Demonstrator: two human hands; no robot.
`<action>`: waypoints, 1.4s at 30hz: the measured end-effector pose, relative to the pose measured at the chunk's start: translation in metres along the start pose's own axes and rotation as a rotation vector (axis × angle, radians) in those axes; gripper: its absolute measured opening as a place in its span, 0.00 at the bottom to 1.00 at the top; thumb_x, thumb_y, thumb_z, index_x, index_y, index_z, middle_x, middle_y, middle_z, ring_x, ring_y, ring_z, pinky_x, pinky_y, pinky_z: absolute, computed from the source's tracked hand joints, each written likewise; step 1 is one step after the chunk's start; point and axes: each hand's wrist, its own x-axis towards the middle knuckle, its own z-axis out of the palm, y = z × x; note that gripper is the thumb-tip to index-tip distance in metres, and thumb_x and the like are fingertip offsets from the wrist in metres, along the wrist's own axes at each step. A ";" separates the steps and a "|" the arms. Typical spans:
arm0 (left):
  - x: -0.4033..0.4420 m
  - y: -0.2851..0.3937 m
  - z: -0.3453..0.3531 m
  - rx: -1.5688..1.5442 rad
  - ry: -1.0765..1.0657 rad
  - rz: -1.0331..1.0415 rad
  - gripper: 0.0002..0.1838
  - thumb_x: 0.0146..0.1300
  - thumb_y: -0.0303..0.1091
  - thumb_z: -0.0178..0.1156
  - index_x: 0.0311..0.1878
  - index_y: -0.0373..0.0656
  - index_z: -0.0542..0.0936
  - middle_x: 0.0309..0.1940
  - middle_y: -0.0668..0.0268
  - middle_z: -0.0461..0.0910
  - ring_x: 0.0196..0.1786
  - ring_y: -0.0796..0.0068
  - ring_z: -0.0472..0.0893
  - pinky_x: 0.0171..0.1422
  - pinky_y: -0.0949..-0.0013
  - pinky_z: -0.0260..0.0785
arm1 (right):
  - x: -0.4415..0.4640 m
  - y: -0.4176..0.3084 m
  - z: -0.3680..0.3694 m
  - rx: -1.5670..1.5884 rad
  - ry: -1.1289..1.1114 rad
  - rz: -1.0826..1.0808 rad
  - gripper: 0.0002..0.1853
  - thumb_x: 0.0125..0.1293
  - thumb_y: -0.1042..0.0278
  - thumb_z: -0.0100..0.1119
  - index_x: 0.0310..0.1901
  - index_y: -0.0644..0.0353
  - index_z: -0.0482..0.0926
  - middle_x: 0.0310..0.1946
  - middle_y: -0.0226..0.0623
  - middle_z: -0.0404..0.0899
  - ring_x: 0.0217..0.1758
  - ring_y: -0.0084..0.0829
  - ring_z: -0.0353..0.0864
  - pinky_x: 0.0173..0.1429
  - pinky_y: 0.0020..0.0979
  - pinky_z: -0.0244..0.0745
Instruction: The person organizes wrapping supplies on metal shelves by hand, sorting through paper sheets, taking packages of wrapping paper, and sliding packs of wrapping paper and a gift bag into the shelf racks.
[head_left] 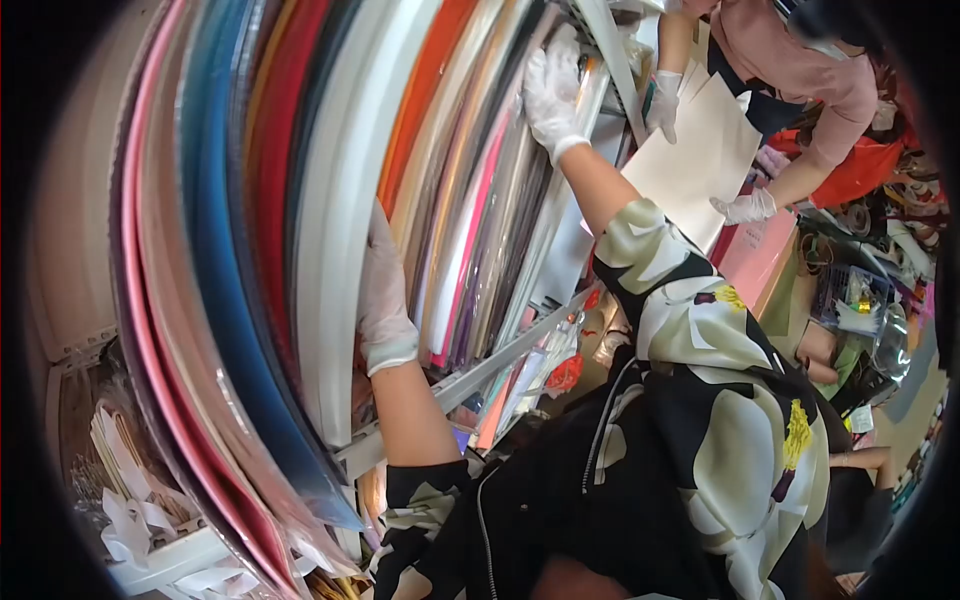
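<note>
My left hand point(385, 305), in a white glove, reaches in beside the pale upright post of the rack point(345, 220). Its fingers are hidden among the stacked sheets, so I cannot tell whether they grip any. My right hand point(555, 95), also gloved in white, lies with fingers apart against the upper edges of the packed sheets point(490, 230). These stand on edge in many colours, several in clear plastic sleeves. Orange sheets point(425, 100) show near my left hand, and a bright pink sheet point(485, 180) is between the two hands.
On the left, blue sheets point(225, 250) and pink sheets point(150, 250) bulge outward from the rack. A co-worker in a pink top point(800, 60) holds large cream sheets point(695, 150) with gloved hands at the upper right. A blue basket point(850, 290) sits among clutter on the right.
</note>
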 end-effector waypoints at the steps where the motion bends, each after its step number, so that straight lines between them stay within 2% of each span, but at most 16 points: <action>1: -0.001 0.003 -0.002 -0.009 -0.026 -0.009 0.24 0.76 0.47 0.51 0.57 0.35 0.81 0.51 0.50 0.84 0.49 0.52 0.84 0.54 0.60 0.76 | 0.000 -0.002 0.001 -0.006 -0.004 0.043 0.39 0.76 0.47 0.37 0.75 0.74 0.49 0.76 0.67 0.47 0.80 0.62 0.45 0.82 0.48 0.40; 3: -0.004 0.009 -0.004 0.037 -0.012 -0.035 0.26 0.76 0.50 0.49 0.55 0.35 0.82 0.49 0.50 0.85 0.48 0.51 0.84 0.53 0.58 0.75 | 0.002 -0.006 -0.009 0.056 -0.045 0.060 0.41 0.76 0.43 0.36 0.75 0.72 0.50 0.76 0.65 0.49 0.81 0.59 0.44 0.83 0.44 0.39; 6: 0.002 0.013 -0.018 0.095 -0.406 -0.277 0.41 0.75 0.64 0.34 0.76 0.39 0.61 0.76 0.52 0.61 0.79 0.54 0.57 0.83 0.63 0.42 | 0.002 -0.011 -0.021 0.107 -0.104 0.178 0.41 0.77 0.40 0.34 0.77 0.69 0.48 0.78 0.58 0.48 0.83 0.51 0.43 0.83 0.41 0.36; 8: 0.001 0.011 -0.013 0.048 -0.413 -0.291 0.40 0.75 0.63 0.36 0.76 0.38 0.62 0.75 0.52 0.62 0.78 0.54 0.59 0.82 0.63 0.43 | 0.004 -0.010 -0.008 -0.066 -0.072 0.051 0.40 0.76 0.46 0.37 0.76 0.73 0.46 0.77 0.65 0.46 0.81 0.60 0.43 0.83 0.46 0.37; 11: -0.012 -0.003 -0.009 -0.107 -0.334 -0.213 0.37 0.75 0.58 0.42 0.74 0.37 0.63 0.72 0.50 0.66 0.76 0.52 0.62 0.81 0.63 0.47 | -0.004 -0.016 -0.015 -0.015 -0.210 0.229 0.42 0.77 0.42 0.37 0.79 0.64 0.40 0.81 0.49 0.36 0.85 0.44 0.32 0.84 0.39 0.26; 13: -0.027 -0.003 -0.019 -0.166 -0.270 -0.191 0.35 0.75 0.56 0.43 0.73 0.37 0.65 0.72 0.50 0.67 0.75 0.52 0.63 0.80 0.63 0.48 | 0.004 -0.019 -0.020 -0.143 -0.260 0.224 0.42 0.77 0.40 0.37 0.79 0.63 0.40 0.82 0.47 0.37 0.85 0.41 0.31 0.84 0.37 0.24; 15: -0.039 0.004 -0.027 -0.213 -0.249 -0.183 0.33 0.74 0.54 0.45 0.72 0.37 0.66 0.71 0.50 0.68 0.74 0.53 0.64 0.80 0.62 0.50 | 0.010 -0.043 -0.048 0.171 -0.304 0.331 0.40 0.78 0.43 0.38 0.79 0.65 0.42 0.81 0.49 0.41 0.85 0.42 0.35 0.84 0.36 0.29; 19: -0.054 0.019 -0.041 -0.306 -0.227 -0.192 0.30 0.74 0.49 0.47 0.70 0.37 0.69 0.70 0.51 0.69 0.73 0.53 0.66 0.78 0.62 0.52 | -0.030 -0.102 -0.105 0.340 -0.296 0.100 0.32 0.81 0.58 0.39 0.79 0.63 0.47 0.80 0.45 0.45 0.83 0.38 0.41 0.83 0.35 0.35; 22: -0.063 0.031 -0.053 -0.375 -0.214 -0.193 0.28 0.73 0.46 0.49 0.68 0.37 0.71 0.69 0.52 0.71 0.71 0.54 0.68 0.77 0.61 0.55 | -0.034 -0.174 -0.145 0.782 -0.272 -0.029 0.30 0.79 0.64 0.46 0.77 0.62 0.53 0.75 0.42 0.60 0.77 0.33 0.59 0.79 0.33 0.52; 25: -0.070 0.046 -0.067 -0.459 -0.206 -0.173 0.26 0.72 0.43 0.52 0.67 0.37 0.73 0.68 0.52 0.72 0.70 0.54 0.70 0.76 0.61 0.57 | 0.008 -0.273 -0.201 0.833 -0.412 -0.262 0.29 0.78 0.69 0.47 0.76 0.66 0.56 0.72 0.44 0.65 0.73 0.34 0.67 0.76 0.36 0.58; 29: -0.083 0.070 -0.094 -0.617 -0.242 -0.099 0.23 0.71 0.39 0.54 0.65 0.37 0.75 0.67 0.53 0.73 0.68 0.55 0.72 0.75 0.60 0.60 | 0.040 -0.393 -0.221 0.348 -0.612 -0.857 0.23 0.69 0.70 0.59 0.65 0.62 0.74 0.59 0.45 0.79 0.61 0.35 0.79 0.65 0.35 0.72; 31: -0.097 0.078 -0.110 -0.723 -0.286 -0.022 0.21 0.71 0.37 0.56 0.64 0.37 0.77 0.66 0.53 0.74 0.67 0.55 0.73 0.74 0.60 0.61 | 0.032 -0.445 -0.215 0.105 -0.852 -0.966 0.22 0.65 0.71 0.60 0.62 0.58 0.78 0.53 0.45 0.82 0.57 0.38 0.82 0.61 0.35 0.75; 36: -0.111 0.078 -0.167 -0.993 -0.280 0.298 0.19 0.68 0.30 0.59 0.61 0.35 0.79 0.62 0.54 0.77 0.64 0.59 0.77 0.68 0.62 0.68 | 0.029 -0.491 -0.130 0.045 -1.098 -1.440 0.28 0.61 0.67 0.62 0.65 0.49 0.76 0.50 0.42 0.84 0.54 0.45 0.82 0.56 0.42 0.77; 37: -0.113 0.082 -0.187 -1.152 -0.316 0.130 0.19 0.67 0.28 0.58 0.60 0.34 0.79 0.60 0.53 0.79 0.63 0.63 0.78 0.66 0.64 0.69 | 0.026 -0.499 -0.122 0.036 -1.165 -1.496 0.30 0.60 0.66 0.62 0.67 0.48 0.74 0.51 0.42 0.83 0.54 0.46 0.82 0.56 0.44 0.77; 40: -0.123 0.074 -0.220 -1.316 -0.281 -0.008 0.19 0.68 0.27 0.58 0.61 0.34 0.79 0.58 0.54 0.81 0.61 0.64 0.79 0.67 0.64 0.69 | 0.002 -0.554 -0.130 -0.635 -1.366 -1.371 0.37 0.60 0.69 0.60 0.73 0.40 0.67 0.51 0.42 0.83 0.55 0.48 0.81 0.57 0.46 0.76; 42: -0.130 0.073 -0.243 -1.464 -0.303 -0.197 0.24 0.69 0.34 0.58 0.65 0.32 0.74 0.58 0.53 0.81 0.60 0.64 0.80 0.69 0.64 0.67 | -0.009 -0.558 -0.122 -0.670 -1.353 -1.492 0.39 0.60 0.71 0.58 0.75 0.37 0.62 0.50 0.43 0.84 0.55 0.49 0.81 0.57 0.46 0.76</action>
